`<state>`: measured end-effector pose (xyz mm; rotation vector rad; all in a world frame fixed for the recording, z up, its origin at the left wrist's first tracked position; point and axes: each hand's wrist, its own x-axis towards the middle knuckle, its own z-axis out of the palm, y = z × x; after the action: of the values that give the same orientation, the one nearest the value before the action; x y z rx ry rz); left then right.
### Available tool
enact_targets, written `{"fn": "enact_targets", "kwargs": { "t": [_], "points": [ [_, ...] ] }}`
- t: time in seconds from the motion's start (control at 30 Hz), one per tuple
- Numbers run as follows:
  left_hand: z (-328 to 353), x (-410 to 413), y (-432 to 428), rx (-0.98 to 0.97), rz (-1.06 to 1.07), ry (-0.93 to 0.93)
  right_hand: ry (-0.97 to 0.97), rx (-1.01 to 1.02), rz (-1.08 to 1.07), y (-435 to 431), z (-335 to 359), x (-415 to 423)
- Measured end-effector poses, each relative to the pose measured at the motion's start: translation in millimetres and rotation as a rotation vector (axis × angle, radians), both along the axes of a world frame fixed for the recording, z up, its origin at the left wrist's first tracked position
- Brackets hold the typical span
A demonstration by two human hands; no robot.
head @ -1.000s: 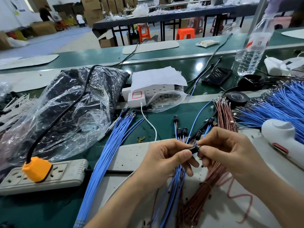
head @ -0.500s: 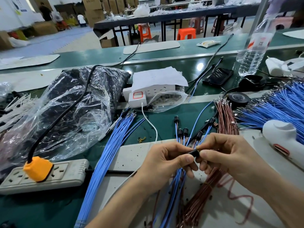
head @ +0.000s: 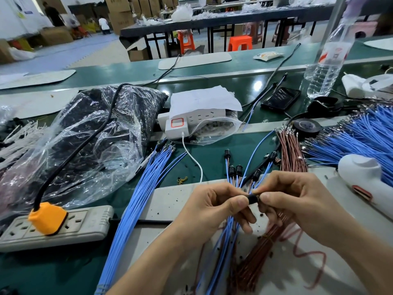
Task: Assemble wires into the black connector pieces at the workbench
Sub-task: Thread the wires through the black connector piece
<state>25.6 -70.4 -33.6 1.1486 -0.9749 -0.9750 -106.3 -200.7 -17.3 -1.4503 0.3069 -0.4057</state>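
Green worktop (head: 212, 158), crowded warehouse behind. Connector (head: 253, 199) sits above the pale mat (head: 170, 201), left hand (head: 214, 207) pinching one end, right hand (head: 297, 201) the other. Over the last second both grips hold and the hands barely drift, so the wire is probably still seating.

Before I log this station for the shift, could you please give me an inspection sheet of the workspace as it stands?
Surface: green workbench, grey mat at the near edge.
Job's things: black connector piece held over the mat; blue wires and brown wires fanned out; wired connectors lying beyond.
Clutter: plastic bag, water bottle, phone, tape roll.
Hands: left hand and right hand both pinch the black connector piece.
Cables: orange plug in a power strip; white cable crossing the bench.
Surroundings: orange stools, cardboard boxes.
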Motion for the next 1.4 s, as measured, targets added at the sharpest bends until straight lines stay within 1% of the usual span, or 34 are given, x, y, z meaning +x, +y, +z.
{"fn": "enact_targets", "kwargs": {
  "t": [0.23,0.43,0.63,0.8,1.0,1.17,1.3,1.4],
  "points": [
    [2,-1,0,-0.001,0.004,-0.012,0.018,0.052,0.053,-3,1,-2],
    [0,-1,1,0.012,-0.004,-0.013,0.044,0.029,0.042,-3,1,-3],
    [-3,-4,0,-0.007,0.037,-0.001,0.024,0.022,0.017,-2,-2,-2],
    [-3,-5,-1,-0.007,0.049,-0.001,0.048,-0.023,0.015,-1,-6,1],
    [-3,-2,-1,-0.025,0.079,-0.044,-0.009,0.049,0.003,5,-8,5],
    [-5,3,2,-0.047,0.081,0.009,-0.074,0.169,0.022,10,-8,7],
    [-8,3,0,-0.018,0.083,-0.034,-0.035,0.326,-0.005,7,-12,7],
    [-6,3,0,-0.019,0.056,-0.019,0.017,0.369,-0.020,7,-14,7]
  ]
}}
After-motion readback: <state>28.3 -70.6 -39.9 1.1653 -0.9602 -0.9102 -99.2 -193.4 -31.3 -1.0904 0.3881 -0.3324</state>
